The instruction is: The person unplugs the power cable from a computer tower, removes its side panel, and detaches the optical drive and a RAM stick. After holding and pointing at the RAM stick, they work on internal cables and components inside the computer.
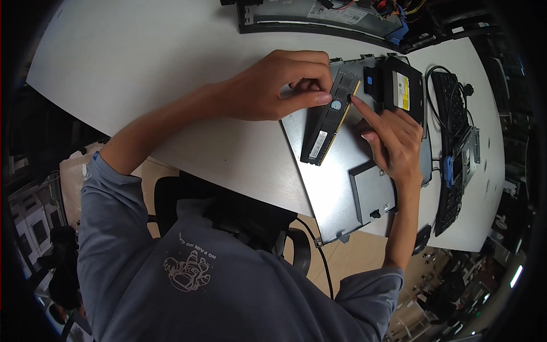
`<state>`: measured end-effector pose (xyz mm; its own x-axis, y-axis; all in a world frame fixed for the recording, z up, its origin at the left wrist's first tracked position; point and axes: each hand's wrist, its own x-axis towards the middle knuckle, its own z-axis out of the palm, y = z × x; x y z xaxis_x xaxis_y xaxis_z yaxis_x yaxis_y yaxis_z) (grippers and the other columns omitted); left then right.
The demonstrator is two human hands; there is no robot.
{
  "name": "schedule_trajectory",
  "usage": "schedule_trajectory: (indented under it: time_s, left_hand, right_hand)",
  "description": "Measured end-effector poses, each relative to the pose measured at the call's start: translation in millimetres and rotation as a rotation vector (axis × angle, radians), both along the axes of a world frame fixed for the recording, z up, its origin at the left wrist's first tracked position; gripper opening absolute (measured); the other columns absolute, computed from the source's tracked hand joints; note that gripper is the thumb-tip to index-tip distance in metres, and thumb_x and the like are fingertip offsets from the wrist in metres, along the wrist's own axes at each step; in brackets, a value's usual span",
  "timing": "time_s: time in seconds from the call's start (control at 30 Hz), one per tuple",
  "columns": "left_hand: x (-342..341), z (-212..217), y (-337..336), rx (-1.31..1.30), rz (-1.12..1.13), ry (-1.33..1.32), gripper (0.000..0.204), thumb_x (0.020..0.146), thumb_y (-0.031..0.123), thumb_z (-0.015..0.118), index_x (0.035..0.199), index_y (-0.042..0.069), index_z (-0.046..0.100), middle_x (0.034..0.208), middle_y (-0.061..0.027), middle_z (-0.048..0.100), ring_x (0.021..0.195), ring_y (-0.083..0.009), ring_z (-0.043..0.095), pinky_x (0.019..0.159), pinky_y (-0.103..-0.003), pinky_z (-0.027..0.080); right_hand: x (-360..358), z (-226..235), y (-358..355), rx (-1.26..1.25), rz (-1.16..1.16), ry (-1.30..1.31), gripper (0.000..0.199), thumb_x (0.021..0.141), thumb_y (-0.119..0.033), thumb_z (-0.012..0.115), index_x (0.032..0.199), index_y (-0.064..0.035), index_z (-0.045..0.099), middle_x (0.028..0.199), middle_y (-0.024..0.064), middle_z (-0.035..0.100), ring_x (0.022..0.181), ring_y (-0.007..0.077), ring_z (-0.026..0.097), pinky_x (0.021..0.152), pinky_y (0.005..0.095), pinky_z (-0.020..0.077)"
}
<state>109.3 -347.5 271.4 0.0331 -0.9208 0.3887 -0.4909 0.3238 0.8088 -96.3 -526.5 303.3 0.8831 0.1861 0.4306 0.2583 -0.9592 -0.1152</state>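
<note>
Left hand (273,85): fingers curled in a pinch, thumb and forefinger closed on the upper end of a memory module (330,117). The remaining fingers are folded loosely behind the pinch and touch nothing else that can be seen.

Right hand (393,142): mostly closed, forefinger extended so that its tip meets the same end of the module from the opposite side. It steadies the part and grips nothing; the other fingers are tucked toward the palm.

The module, between the 2 hands, is a long, narrow, dark board with a gold contact edge along the side nearer the right hand and pale labels on its face. Its lower end runs down and away from the left thumb and rests on a grey metal panel (336,188); whether the held end is lifted clear of the panel cannot be told.

Handling judgement: light, rigid and thin, likely to suffer from bending or from touch on the gold contacts and chips. Best held by the 2 short ends or the bare long edge, as the left hand does now.

Beyond the right hand, just past its knuckles, lies a black optical drive (404,91) on the same panel. Further out on that side lie a black keyboard (453,154) and a loose cable. Beyond the fingertips of both hands, at the far edge of the white table (142,62), sits an open computer chassis (330,17).
</note>
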Motion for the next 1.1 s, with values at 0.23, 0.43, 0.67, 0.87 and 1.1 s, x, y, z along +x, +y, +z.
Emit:
schedule_trajectory:
  time_s: [0.23, 0.43, 0.67, 0.87, 1.1]
  left_hand:
    - [-0.1, 0.0, -0.4, -0.014, 0.001, 0.004, 0.009, 0.092, 0.008, 0.066, 0.091, 0.001, 0.062, 0.085, -0.0057, 0.053, 0.072, -0.0147, 0.049, 0.065, -0.031, 0.04]
    - [-0.3, -0.4, -0.3, -0.014, 0.004, 0.01, 0.009, 0.093, 0.008, 0.066, 0.09, 0.0, 0.062, 0.084, -0.0056, 0.052, 0.072, -0.0147, 0.049, 0.065, -0.031, 0.04]
    - [-0.4, 1.6, 0.1, -0.001, -0.001, 0.007, 0.009, 0.093, 0.008, 0.066, 0.09, 0.001, 0.062, 0.084, -0.0056, 0.052, 0.073, -0.0149, 0.049, 0.066, -0.03, 0.04]
    - [-0.4, 0.9, -0.2, 0.004, -0.004, 0.0, 0.008, 0.093, 0.008, 0.066, 0.09, 0.001, 0.062, 0.085, -0.0056, 0.052, 0.073, -0.0149, 0.049, 0.066, -0.03, 0.04]
    - [-0.4, 0.6, 0.0, 0.005, -0.005, 0.004, 0.009, 0.092, 0.008, 0.066, 0.09, 0.001, 0.062, 0.084, -0.0054, 0.052, 0.073, -0.0147, 0.049, 0.066, -0.03, 0.041]
  right_hand:
    - [1.0, -0.6, 0.4, 0.01, -0.01, -0.002, 0.043, 0.087, -0.029, 0.069, 0.128, -0.0151, 0.068, 0.057, 0.0006, 0.054, 0.053, 0.0145, 0.049, 0.053, 0.03, 0.0394]
    - [1.9, 0.6, 1.5, 0.022, -0.012, -0.006, 0.045, 0.084, -0.026, 0.072, 0.127, -0.0154, 0.068, 0.06, 0.0006, 0.057, 0.054, 0.0144, 0.051, 0.054, 0.0298, 0.0403]
    - [1.9, 0.5, 2.1, 0.038, -0.011, 0.01, 0.046, 0.081, -0.022, 0.075, 0.127, -0.0154, 0.069, 0.061, 0.0003, 0.058, 0.055, 0.0141, 0.052, 0.054, 0.0294, 0.0407]
    - [2.4, 1.3, 2.8, 0.022, -0.001, 0.001, 0.047, 0.08, -0.02, 0.076, 0.126, -0.015, 0.069, 0.061, -0.0007, 0.057, 0.055, 0.0132, 0.052, 0.054, 0.0289, 0.0404]
    - [1.8, 1.6, 1.9, -0.003, 0.026, -0.036, 0.045, 0.079, -0.02, 0.077, 0.123, -0.0148, 0.071, 0.058, -0.0018, 0.054, 0.053, 0.0123, 0.05, 0.052, 0.0285, 0.0381]
